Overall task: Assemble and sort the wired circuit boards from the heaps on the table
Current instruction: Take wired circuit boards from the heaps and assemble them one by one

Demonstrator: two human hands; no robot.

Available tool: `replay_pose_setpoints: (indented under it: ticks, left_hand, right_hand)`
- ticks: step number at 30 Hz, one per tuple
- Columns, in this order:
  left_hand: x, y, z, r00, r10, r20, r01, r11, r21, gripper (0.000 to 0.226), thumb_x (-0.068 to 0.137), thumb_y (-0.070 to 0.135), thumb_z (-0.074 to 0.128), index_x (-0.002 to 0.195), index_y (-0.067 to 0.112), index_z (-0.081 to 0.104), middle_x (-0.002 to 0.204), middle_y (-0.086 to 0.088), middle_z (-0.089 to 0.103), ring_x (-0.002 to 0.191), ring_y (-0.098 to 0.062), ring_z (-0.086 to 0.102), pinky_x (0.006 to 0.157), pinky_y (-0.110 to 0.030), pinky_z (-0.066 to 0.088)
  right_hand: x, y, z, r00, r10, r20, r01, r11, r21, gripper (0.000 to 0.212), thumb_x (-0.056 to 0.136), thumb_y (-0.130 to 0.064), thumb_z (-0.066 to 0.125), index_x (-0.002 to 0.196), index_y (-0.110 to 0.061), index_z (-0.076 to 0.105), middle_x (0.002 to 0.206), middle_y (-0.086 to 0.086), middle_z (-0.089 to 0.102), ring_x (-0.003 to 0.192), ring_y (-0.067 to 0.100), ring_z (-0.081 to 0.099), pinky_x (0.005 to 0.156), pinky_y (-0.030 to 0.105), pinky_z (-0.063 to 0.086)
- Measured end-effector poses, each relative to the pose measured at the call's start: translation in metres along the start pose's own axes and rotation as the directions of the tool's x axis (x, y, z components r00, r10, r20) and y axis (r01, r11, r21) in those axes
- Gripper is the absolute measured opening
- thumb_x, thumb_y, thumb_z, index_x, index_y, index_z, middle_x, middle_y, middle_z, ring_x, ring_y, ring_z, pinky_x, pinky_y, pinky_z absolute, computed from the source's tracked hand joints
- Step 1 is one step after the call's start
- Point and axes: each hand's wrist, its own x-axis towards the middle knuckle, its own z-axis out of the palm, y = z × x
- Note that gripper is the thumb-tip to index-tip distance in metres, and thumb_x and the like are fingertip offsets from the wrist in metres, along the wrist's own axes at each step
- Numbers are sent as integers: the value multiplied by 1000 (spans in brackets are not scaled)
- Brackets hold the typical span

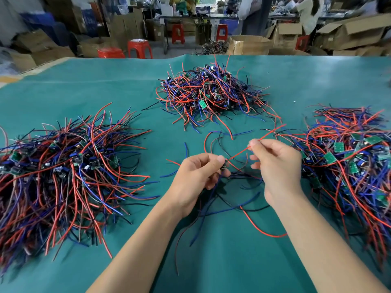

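- Three heaps of wired circuit boards are spread on the green tabletop (84, 85): the left heap (63, 172), the far heap (211, 94) at upper centre, the right heap (355, 166).
- A small wired board (223, 164), mostly hidden, is pinched by the left hand (196, 178) at frame centre, between the heaps.
- A red wire (239, 154) running from it is pinched by the right hand (277, 166).
- Loose wires (228, 208) are seen beneath both hands.

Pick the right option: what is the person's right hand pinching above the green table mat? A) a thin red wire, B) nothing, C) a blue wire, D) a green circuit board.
A: the right hand pinches a thin red wire between thumb and fingertips; the wire runs down toward the left hand, over the green table mat.
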Motion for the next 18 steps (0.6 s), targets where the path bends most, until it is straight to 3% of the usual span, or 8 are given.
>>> replay_pose_setpoints:
  ticks: [4, 7, 10, 12, 14, 16, 18]
  left_hand:
    - [2, -1, -2, 999, -12, -51, 6, 993, -118, 14, 94, 21, 63, 86, 9, 64, 86, -13, 71, 61, -10, 54, 53, -17, 39]
    - [4, -1, -5, 997, -35, -74, 18, 975, -221, 17, 83, 27, 70, 91, 12, 68, 90, -10, 75, 68, -9, 65, 57, -14, 47]
    - [5, -3, -7, 997, -19, -79, -3, 962, -272, 21, 80, 28, 70, 92, 11, 70, 78, -2, 71, 64, -8, 63, 61, -16, 50]
    - [7, -4, -8, 995, -20, -98, -9, 957, -289, 23, 82, 27, 68, 94, 8, 70, 74, -1, 70, 61, -9, 62, 60, -16, 51]
    - [8, -5, -9, 994, -30, -105, -1, 961, -277, 17, 84, 27, 67, 88, 12, 74, 71, 1, 68, 61, -8, 61, 57, -15, 49]
    - [9, -6, -9, 993, -37, -109, 7, 963, -271, 16, 89, 24, 65, 80, 16, 76, 69, 3, 67, 61, -6, 56, 55, -14, 47]
    - [10, -6, -9, 992, -44, -120, 9, 962, -272, 16, 94, 21, 62, 86, 12, 73, 73, 1, 68, 61, -7, 54, 55, -14, 46]
  right_hand:
    - [3, 4, -2, 985, 46, -167, -38, 998, 50, 11, 100, -18, 60, 89, -17, 64, 84, 5, 73, 46, 6, 56, 41, 21, 46]
    - [-12, 0, 8, 999, 0, 46, 3, 998, -60, 12, 86, -37, 64, 89, -25, 65, 81, 5, 75, 50, 11, 61, 46, 28, 49]
    - [-31, 0, 17, 900, -130, 416, 282, 901, -330, 15, 83, -40, 68, 92, -29, 69, 72, -13, 74, 60, 6, 67, 62, 29, 55]
    - [-33, 0, 18, 870, -154, 468, 345, 868, -357, 10, 89, -26, 70, 100, -27, 69, 69, -11, 74, 58, 9, 67, 67, 35, 57]
    - [-29, -2, 15, 876, -131, 465, 314, 886, -341, 13, 92, -18, 69, 103, -25, 70, 63, -5, 72, 54, 9, 64, 69, 41, 58]
    - [-25, -6, 11, 863, -106, 494, 303, 891, -338, 16, 92, -15, 68, 104, -26, 70, 61, -4, 71, 53, 8, 62, 68, 40, 59]
    - [-21, -10, 8, 829, -81, 553, 326, 873, -362, 20, 90, -15, 69, 103, -30, 69, 62, -3, 72, 52, 10, 62, 64, 35, 57]
